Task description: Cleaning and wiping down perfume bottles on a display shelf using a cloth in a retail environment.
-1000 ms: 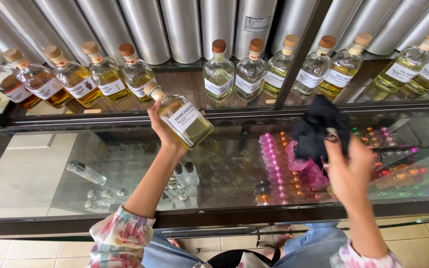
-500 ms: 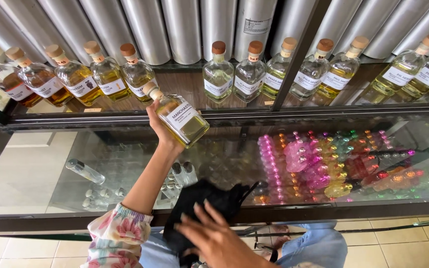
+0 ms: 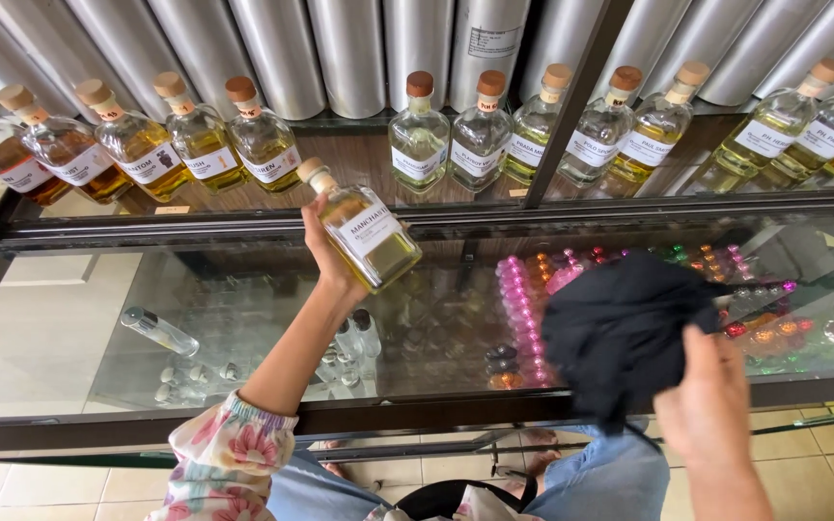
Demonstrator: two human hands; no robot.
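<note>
My left hand [image 3: 328,259] grips a square glass bottle [image 3: 367,237] of yellow liquid with a cork stopper and a white label, held tilted above the glass counter [image 3: 98,318]. My right hand [image 3: 711,410] holds a black cloth [image 3: 629,328] bunched up over the right part of the counter, apart from the bottle. Behind the counter a wooden shelf [image 3: 359,164] carries a row of similar corked bottles [image 3: 451,140], with a gap in the row just left of the middle.
Tall silver metal cylinders [image 3: 349,48] stand behind the bottles. Inside the glass case lie small clear vials [image 3: 158,331] at the left and several coloured little bottles [image 3: 533,309] at the middle and right. A dark metal post [image 3: 571,96] crosses the shelf.
My right hand dropped low with the black cloth half a second ago, then came back up to the right over the counter. The left hand keeps the bottle in about the same place.
</note>
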